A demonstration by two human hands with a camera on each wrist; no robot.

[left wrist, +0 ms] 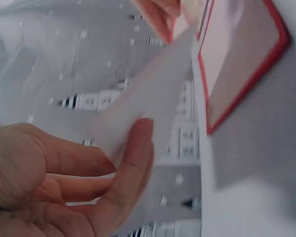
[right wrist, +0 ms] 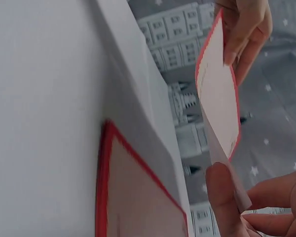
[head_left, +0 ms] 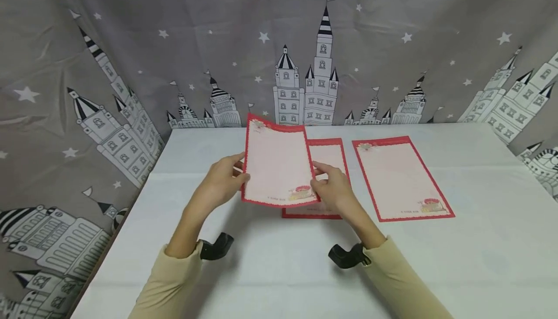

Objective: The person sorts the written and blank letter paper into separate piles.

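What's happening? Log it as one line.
left grip: pinches left edge of red-bordered stationery sheet | right grip: pinches its right edge | sheet: raised, bowed | white table: partly hidden sheet, rightmost sheet

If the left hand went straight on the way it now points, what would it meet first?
The left hand would first meet the raised red-bordered sheet that it pinches by its edge; past that, the grey castle-print backdrop seems next in line, though depth is hard to judge.

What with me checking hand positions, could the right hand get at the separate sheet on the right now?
Probably not yet: the right hand holds the raised sheet, though nothing covers the separate sheet.
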